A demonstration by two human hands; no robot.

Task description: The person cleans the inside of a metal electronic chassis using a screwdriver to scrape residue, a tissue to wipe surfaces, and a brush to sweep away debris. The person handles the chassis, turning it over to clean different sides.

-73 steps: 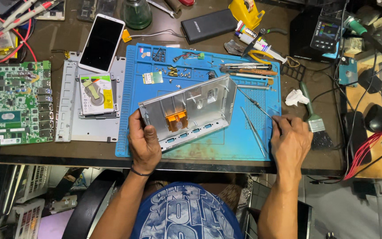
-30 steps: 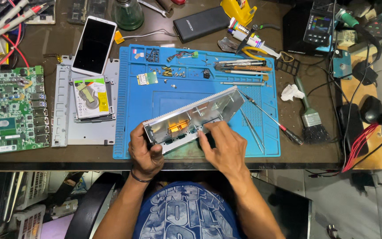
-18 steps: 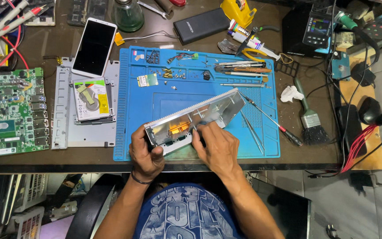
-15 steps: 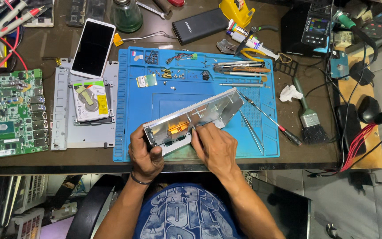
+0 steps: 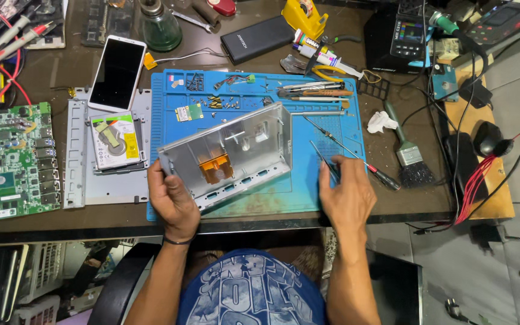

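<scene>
A silver metal chassis [image 5: 242,141] with an orange piece [image 5: 215,168] inside lies tilted on the blue work mat [image 5: 299,195], its open side up. My left hand [image 5: 173,201] grips its near left corner. My right hand [image 5: 347,195] rests on the mat's right edge, fingers apart, fingertips right by a pair of tweezers [image 5: 322,159]. A thin screwdriver [image 5: 356,157] with a red and black handle lies just beyond that hand. Whether the fingertips touch the tweezers is unclear.
A hard drive [image 5: 112,141] sits on a grey metal plate [image 5: 74,156], left of the mat. A green circuit board [image 5: 7,162] lies further left, a phone [image 5: 117,72] behind. Loose screws [image 5: 218,102], hand tools [image 5: 311,93], a brush [image 5: 407,153], a tissue [image 5: 382,121].
My right hand has left the chassis and moved right to the tweezers. The chassis has tipped back, so its inside now faces up. My left hand keeps its hold.
</scene>
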